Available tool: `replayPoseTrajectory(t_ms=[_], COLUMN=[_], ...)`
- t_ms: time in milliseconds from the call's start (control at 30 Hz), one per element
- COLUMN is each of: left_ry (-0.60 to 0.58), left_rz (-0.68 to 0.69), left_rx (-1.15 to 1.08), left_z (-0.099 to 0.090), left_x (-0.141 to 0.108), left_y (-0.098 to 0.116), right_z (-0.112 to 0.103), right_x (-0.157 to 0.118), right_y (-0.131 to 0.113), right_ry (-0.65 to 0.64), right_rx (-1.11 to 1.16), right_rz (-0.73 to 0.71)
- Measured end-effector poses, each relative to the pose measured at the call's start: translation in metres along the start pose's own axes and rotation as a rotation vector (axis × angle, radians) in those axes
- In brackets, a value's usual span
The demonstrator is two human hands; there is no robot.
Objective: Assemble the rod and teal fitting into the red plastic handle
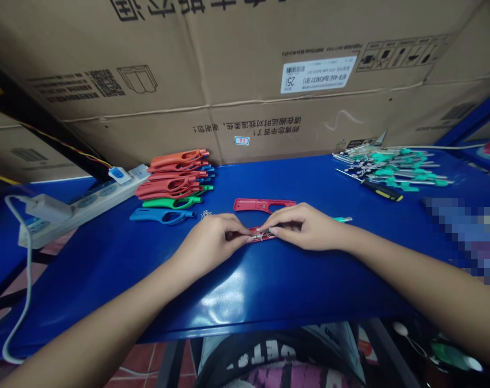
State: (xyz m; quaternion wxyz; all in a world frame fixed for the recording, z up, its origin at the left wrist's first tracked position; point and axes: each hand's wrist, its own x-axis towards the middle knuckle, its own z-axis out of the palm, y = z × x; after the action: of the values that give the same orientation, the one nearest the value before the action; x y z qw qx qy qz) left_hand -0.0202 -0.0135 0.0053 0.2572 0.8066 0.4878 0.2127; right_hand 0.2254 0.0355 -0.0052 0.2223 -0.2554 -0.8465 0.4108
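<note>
In the head view, a red plastic housing half [264, 236] of a long-nosed lighter lies on the blue table between my hands, with thin wires and small metal parts inside it. My left hand [212, 237] pinches its left end with thumb and fingertips. Over its right part, my right hand [305, 227] has thumb and fingers closed on the small inner parts; the exact piece is partly hidden. A teal-tipped metal rod [344, 219] shows beyond the right hand. Just behind them is a second red housing half [264, 205], inner side up.
A stack of orange, red, green and blue lighter housings [172, 186] sits at left, near small screws [206, 214] and a power strip [103, 196]. At right are a pile of teal-ended metal rods [406, 167] and a screwdriver [382, 189]. A large cardboard box [245, 70] stands behind.
</note>
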Motion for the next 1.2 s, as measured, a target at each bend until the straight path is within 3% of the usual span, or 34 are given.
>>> replayPoseTrajectory(t_ms=[133,300,433,767,867,967,1200], left_ry=[0.018,0.025,0.034,0.057,0.082,0.066,0.074], left_rz=[-0.022,-0.004,-0.002,-0.019,-0.004,0.004,-0.006], left_rx=[-0.028,0.022,0.089,0.097,0.05,0.012,0.036], left_z=[0.003,0.004,0.005,0.004,0.007,0.009,0.012], left_x=[0.0,-0.001,-0.001,-0.003,-0.003,-0.002,-0.001], left_y=[-0.002,0.001,0.003,0.009,0.006,0.001,-0.001], right_z=[-0.002,0.002,0.009,0.002,-0.008,-0.019,-0.029], right_x=[-0.007,-0.016,-0.018,-0.02,-0.018,-0.015,-0.007], right_y=[-0.009,-0.021,-0.027,-0.038,-0.031,-0.018,0.009], right_ry=[-0.08,-0.152,-0.158,-0.196,-0.06,0.073,0.019], right_rx=[-0.252,-0.676,-0.864,-0.823,-0.748,-0.801,-0.849], right_rz=[-0.183,-0.271,-0.326,-0.179,-0.176,-0.083,-0.014])
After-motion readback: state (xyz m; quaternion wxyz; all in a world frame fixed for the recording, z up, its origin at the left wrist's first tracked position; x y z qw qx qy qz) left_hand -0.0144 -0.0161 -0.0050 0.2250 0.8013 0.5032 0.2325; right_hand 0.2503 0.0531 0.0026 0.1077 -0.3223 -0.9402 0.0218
